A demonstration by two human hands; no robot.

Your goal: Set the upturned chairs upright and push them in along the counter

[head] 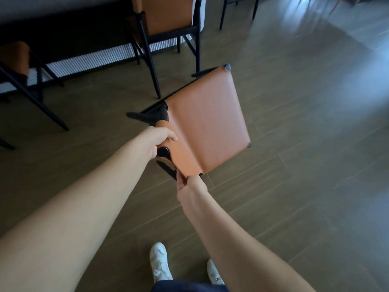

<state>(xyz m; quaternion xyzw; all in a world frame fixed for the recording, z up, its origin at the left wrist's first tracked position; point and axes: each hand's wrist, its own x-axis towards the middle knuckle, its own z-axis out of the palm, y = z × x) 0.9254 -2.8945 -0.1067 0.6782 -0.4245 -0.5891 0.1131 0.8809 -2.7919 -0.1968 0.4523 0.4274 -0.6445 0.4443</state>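
Observation:
An orange leather chair (207, 123) with a black frame is in the middle of the floor, seen from above, its seat tilted toward me. My left hand (161, 138) grips the top of its backrest at the near left corner. My right hand (189, 185) pinches the near lower corner of the orange leather beside a black frame piece. Two matching chairs stand upright at the counter (63, 9): one chair (168, 20) straight ahead with its back to me, and another chair (15, 57) at the far left, partly cut off.
The counter's ribbed white base (92, 60) runs along the top left. Black legs of a further chair (239, 11) show at the top right. Wood-look floor (294, 144) stretches to the right. My white shoes (160, 262) are at the bottom.

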